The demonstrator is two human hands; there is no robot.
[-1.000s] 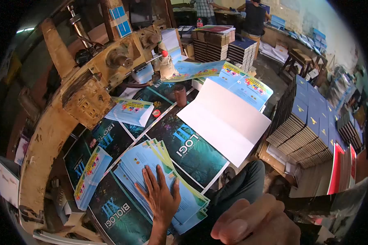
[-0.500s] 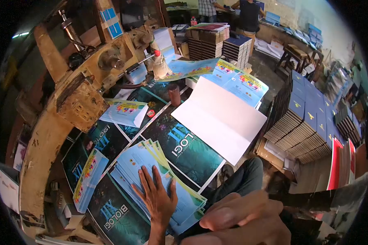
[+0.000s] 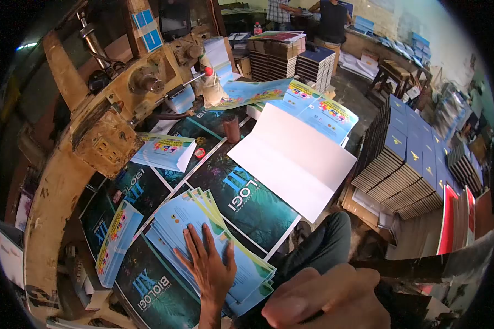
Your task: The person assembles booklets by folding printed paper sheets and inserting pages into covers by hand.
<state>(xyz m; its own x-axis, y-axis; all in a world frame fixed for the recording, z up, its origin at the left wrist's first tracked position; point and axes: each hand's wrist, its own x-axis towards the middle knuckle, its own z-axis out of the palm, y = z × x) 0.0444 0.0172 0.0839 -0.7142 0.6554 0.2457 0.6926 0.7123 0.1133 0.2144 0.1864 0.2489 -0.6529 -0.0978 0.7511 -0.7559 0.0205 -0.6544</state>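
My left hand (image 3: 210, 268) lies flat, fingers spread, on a fanned stack of light blue printed covers (image 3: 175, 216) with yellow-green edges. Close to the camera, at the lower right, is my right hand (image 3: 329, 299), its fingers curled and pressed together. Whatever it may hold is hidden. Beneath the stack, dark teal printed sheets reading "BIOLOGI XII" (image 3: 258, 211) cover the worktop. A folded white sheet (image 3: 296, 156) rests on more blue covers (image 3: 329, 118) beyond the stack. To the left stands a folded blue cover (image 3: 117, 241), and another folded cover (image 3: 167, 153) lies farther back.
A heavy worn machine (image 3: 107, 140) arches over the left side. A brown cylinder (image 3: 231, 130) stands on the sheets. Tall stacks of dark blue books (image 3: 406, 159) rise at the right, with more book stacks (image 3: 274, 60) behind. Two people (image 3: 330, 24) are in the background.
The view has shifted slightly. My right hand has moved a little to the left and down, its fingers still curled. My left hand stays flat on the stack.
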